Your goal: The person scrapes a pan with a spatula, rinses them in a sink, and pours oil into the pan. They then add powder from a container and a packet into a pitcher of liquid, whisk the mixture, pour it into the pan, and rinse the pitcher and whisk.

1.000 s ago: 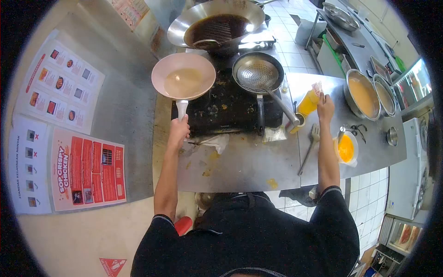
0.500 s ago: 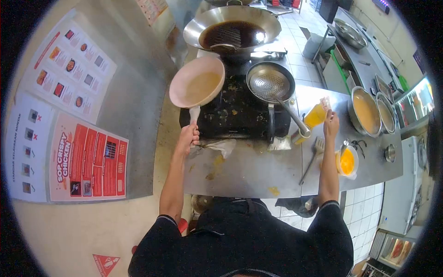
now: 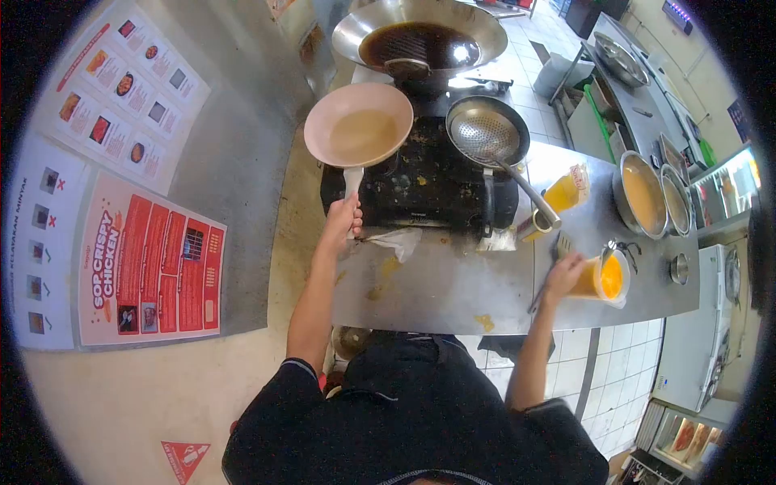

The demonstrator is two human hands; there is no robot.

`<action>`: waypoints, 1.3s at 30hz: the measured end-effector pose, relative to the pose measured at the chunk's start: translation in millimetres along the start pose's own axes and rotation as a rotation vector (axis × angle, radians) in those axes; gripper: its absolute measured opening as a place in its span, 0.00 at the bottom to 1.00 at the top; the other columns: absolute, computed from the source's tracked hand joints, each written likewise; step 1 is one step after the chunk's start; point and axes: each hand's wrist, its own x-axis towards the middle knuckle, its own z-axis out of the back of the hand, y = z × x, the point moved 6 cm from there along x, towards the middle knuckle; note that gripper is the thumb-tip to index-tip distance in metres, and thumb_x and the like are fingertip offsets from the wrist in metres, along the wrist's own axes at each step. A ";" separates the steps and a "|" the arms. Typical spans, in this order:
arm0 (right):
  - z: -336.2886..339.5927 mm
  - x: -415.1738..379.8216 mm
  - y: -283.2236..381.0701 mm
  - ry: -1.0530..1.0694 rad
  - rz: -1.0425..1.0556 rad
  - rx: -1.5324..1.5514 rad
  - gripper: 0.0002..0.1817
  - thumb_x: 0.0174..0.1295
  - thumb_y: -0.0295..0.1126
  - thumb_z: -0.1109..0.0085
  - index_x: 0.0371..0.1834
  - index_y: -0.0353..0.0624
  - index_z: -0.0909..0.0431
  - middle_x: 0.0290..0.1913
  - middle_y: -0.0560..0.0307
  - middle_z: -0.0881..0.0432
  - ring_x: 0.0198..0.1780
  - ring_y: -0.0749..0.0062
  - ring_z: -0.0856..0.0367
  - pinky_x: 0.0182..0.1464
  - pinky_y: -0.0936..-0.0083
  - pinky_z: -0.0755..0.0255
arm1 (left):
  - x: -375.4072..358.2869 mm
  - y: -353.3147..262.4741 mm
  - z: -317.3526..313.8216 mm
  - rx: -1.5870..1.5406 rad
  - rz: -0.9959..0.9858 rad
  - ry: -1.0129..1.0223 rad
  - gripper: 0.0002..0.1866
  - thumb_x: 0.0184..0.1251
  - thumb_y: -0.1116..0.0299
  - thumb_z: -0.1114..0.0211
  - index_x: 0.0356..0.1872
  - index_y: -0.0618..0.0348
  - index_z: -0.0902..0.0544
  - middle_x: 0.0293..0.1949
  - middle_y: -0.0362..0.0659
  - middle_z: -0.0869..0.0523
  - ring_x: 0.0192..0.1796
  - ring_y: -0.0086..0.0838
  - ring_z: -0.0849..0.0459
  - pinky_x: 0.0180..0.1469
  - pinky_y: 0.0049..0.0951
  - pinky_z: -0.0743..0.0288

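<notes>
My left hand [image 3: 344, 218] is closed round the pale handle of a pink frying pan [image 3: 323, 133], held over the left side of the black stove [image 3: 420, 190]. A little oily liquid lies in the pan. My right hand [image 3: 567, 275] is over a spatula [image 3: 564, 244] on the steel counter, beside a clear container of orange liquid [image 3: 608, 279]; whether its fingers grip the spatula is unclear. A packet of yellow liquid [image 3: 566, 191] stands behind that hand. On the stove's right side sits a dark pan [image 3: 487, 129] holding a perforated ladle.
A large wok of dark liquid [image 3: 420, 48] stands behind the stove. Bowls of light brown batter [image 3: 643, 194] and a small metal cup [image 3: 679, 269] are at the right. A wall with posters [image 3: 153, 259] rises at the left. A crumpled cloth [image 3: 396, 241] lies by the stove.
My right hand has let go of the yellow packet and moved down toward the spatula and orange container. My left hand still holds the pink pan, now tipped slightly differently.
</notes>
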 end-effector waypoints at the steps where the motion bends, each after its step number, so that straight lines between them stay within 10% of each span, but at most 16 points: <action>1: 2.9 -33.1 -3.6 0.008 -0.005 0.060 0.21 0.76 0.45 0.54 0.48 0.35 0.26 0.38 0.51 0.22 0.39 0.66 0.23 0.44 0.70 0.28 | 2.7 -1.4 0.4 0.000 0.006 -0.003 0.16 0.77 0.51 0.43 0.37 0.53 0.29 0.21 0.31 0.31 0.18 0.16 0.34 0.16 0.21 0.40; 3: 12.1 -94.6 -20.8 0.141 -0.114 -0.006 0.21 0.75 0.41 0.51 0.54 0.30 0.26 0.50 0.38 0.19 0.52 0.49 0.21 0.57 0.63 0.30 | 6.8 -5.8 0.7 0.006 0.021 -0.008 0.17 0.77 0.51 0.44 0.38 0.54 0.29 0.22 0.32 0.31 0.19 0.17 0.32 0.17 0.21 0.39; 7: 36.2 -187.4 -26.9 0.313 -0.279 -0.058 0.20 0.74 0.42 0.50 0.52 0.32 0.24 0.45 0.39 0.17 0.47 0.53 0.18 0.51 0.63 0.26 | 6.8 -5.9 7.9 0.046 0.031 -0.002 0.16 0.77 0.52 0.43 0.39 0.54 0.29 0.23 0.33 0.30 0.20 0.18 0.31 0.18 0.22 0.40; 9: 43.8 -212.5 -55.4 0.327 -0.183 -0.086 0.18 0.75 0.43 0.50 0.52 0.38 0.26 0.37 0.52 0.18 0.31 0.73 0.21 0.36 0.76 0.26 | 6.9 -1.8 13.7 0.053 0.045 0.013 0.16 0.77 0.52 0.43 0.39 0.54 0.29 0.23 0.33 0.30 0.20 0.18 0.31 0.19 0.23 0.39; 11: 53.4 -221.2 -32.3 0.430 -0.401 -0.023 0.21 0.75 0.44 0.51 0.55 0.35 0.26 0.43 0.41 0.17 0.42 0.61 0.17 0.43 0.69 0.24 | 1.9 -0.6 13.9 0.020 0.066 0.034 0.15 0.77 0.53 0.43 0.40 0.54 0.30 0.23 0.33 0.31 0.21 0.18 0.31 0.20 0.23 0.39; 22: 69.9 -209.7 -72.2 0.349 -0.413 -0.028 0.18 0.76 0.44 0.50 0.51 0.37 0.26 0.31 0.56 0.21 0.31 0.76 0.23 0.37 0.76 0.28 | -13.2 -11.2 14.2 0.066 0.129 0.067 0.16 0.78 0.52 0.43 0.40 0.54 0.31 0.22 0.32 0.34 0.19 0.17 0.36 0.17 0.20 0.43; 31: 73.9 -208.6 -96.8 0.375 -0.473 -0.001 0.20 0.76 0.47 0.52 0.52 0.40 0.27 0.34 0.56 0.21 0.29 0.78 0.23 0.32 0.79 0.29 | -27.5 -12.8 3.1 -0.014 0.062 0.156 0.23 0.79 0.45 0.51 0.47 0.58 0.24 0.25 0.38 0.22 0.27 0.27 0.21 0.29 0.34 0.25; 34: 87.1 -215.3 -112.5 0.310 -0.568 -0.009 0.21 0.76 0.47 0.53 0.53 0.39 0.27 0.36 0.52 0.20 0.30 0.73 0.22 0.35 0.75 0.27 | 50.7 66.1 108.3 0.034 0.014 -0.074 0.23 0.80 0.49 0.51 0.47 0.63 0.23 0.28 0.46 0.18 0.30 0.36 0.17 0.31 0.36 0.24; 37: 101.6 -224.4 -120.1 0.283 -0.659 0.012 0.20 0.76 0.48 0.53 0.54 0.41 0.27 0.37 0.53 0.20 0.30 0.75 0.22 0.33 0.77 0.28 | 70.2 113.6 109.2 1.374 -0.468 -0.282 0.25 0.79 0.50 0.50 0.44 0.67 0.23 0.26 0.53 0.19 0.30 0.46 0.18 0.37 0.42 0.22; 39: 109.2 -232.3 -122.6 0.268 -0.724 0.060 0.19 0.76 0.48 0.53 0.54 0.44 0.28 0.37 0.57 0.21 0.30 0.79 0.23 0.29 0.81 0.31 | 58.1 101.0 72.8 1.301 -0.505 -0.327 0.23 0.78 0.54 0.49 0.40 0.70 0.22 0.30 0.62 0.18 0.35 0.57 0.17 0.37 0.47 0.23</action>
